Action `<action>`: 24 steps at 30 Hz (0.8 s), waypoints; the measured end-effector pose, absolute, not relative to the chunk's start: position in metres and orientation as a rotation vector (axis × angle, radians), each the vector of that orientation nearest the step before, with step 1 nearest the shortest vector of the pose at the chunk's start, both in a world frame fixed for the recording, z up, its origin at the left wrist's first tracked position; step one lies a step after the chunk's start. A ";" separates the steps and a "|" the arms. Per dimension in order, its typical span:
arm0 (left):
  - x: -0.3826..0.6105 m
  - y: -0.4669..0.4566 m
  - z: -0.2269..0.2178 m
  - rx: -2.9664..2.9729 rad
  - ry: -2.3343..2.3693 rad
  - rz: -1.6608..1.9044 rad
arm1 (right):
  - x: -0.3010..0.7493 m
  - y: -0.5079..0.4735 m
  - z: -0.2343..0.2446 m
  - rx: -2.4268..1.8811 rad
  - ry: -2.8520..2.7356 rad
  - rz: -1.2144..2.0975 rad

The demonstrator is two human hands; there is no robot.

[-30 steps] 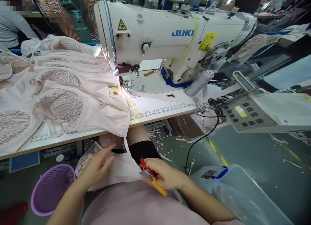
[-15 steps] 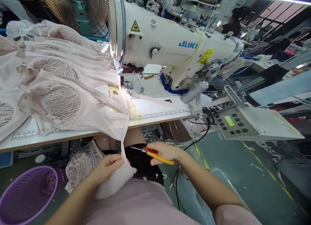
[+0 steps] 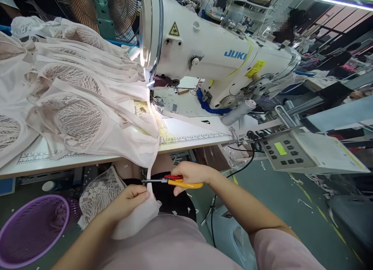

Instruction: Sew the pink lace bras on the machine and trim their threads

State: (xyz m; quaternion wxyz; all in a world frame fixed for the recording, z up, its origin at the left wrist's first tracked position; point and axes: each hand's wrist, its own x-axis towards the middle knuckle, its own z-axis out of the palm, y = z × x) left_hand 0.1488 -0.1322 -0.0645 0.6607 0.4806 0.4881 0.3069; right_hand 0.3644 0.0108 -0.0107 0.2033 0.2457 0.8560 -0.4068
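Observation:
My left hand pinches a pale pink bra piece over my lap, by its narrow band. From there the elastic strip runs up to the bras on the table edge. My right hand is closed round scissors with orange and red handles. Their blades lie across the strip just above my left fingers. Several pale bras with lace cups are heaped on the table, and the chain of fabric leads up to the needle area of a white sewing machine.
A ruler-marked white table supports the machine. A control box hangs at the right. Below left stands a purple basket, with a lace piece beside it. A fan is behind the heap.
My right hand has moved left with the scissors, bringing their blades from beside the strip to across it. My left hand keeps its hold on the bra piece. The view has shifted slightly.

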 end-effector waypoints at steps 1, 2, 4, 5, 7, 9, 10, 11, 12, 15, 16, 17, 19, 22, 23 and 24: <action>0.149 -0.132 -0.063 1.097 1.100 0.687 | 0.366 0.010 -0.013 0.725 2.394 -1.174; 0.149 -0.132 -0.060 1.111 1.097 0.686 | 0.368 0.008 -0.015 0.758 2.411 -1.228; 0.151 -0.132 -0.053 1.148 1.105 0.706 | 0.370 0.002 -0.022 0.782 2.471 -1.423; 0.153 -0.131 -0.049 1.174 1.121 0.729 | 0.370 -0.004 -0.027 0.765 2.501 -1.568; 0.158 -0.131 -0.041 1.256 1.175 0.789 | 0.367 -0.019 -0.037 0.675 2.506 -1.918; 0.163 -0.130 -0.037 1.370 1.254 0.838 | 0.363 -0.036 -0.046 0.633 2.413 -2.224; 0.166 -0.130 -0.037 1.433 1.305 0.858 | 0.362 -0.044 -0.050 0.674 2.346 -2.341; 0.168 -0.130 -0.038 1.496 1.365 0.883 | 0.361 -0.051 -0.054 0.750 2.290 -2.430; 0.170 -0.130 -0.041 1.557 1.430 0.918 | 0.361 -0.057 -0.056 0.846 2.264 -2.482; 0.174 -0.129 -0.050 1.730 1.583 1.051 | 0.367 -0.068 -0.057 1.101 2.395 -2.389; 0.174 -0.129 -0.052 1.790 1.597 1.077 | 0.370 -0.069 -0.056 1.156 2.470 -2.297; 0.175 -0.128 -0.054 1.845 1.593 1.088 | 0.374 -0.069 -0.055 1.200 2.535 -2.203; 0.176 -0.127 -0.055 1.921 1.565 1.066 | 0.379 -0.068 -0.055 1.270 2.611 -2.080; 0.176 -0.126 -0.054 1.904 1.548 0.959 | 0.381 -0.067 -0.056 1.318 2.650 -2.023; 0.175 -0.126 -0.054 1.870 1.561 0.907 | 0.381 -0.067 -0.057 1.329 2.657 -2.009; 0.175 -0.126 -0.054 1.834 1.577 0.859 | 0.381 -0.067 -0.058 1.331 2.667 -1.988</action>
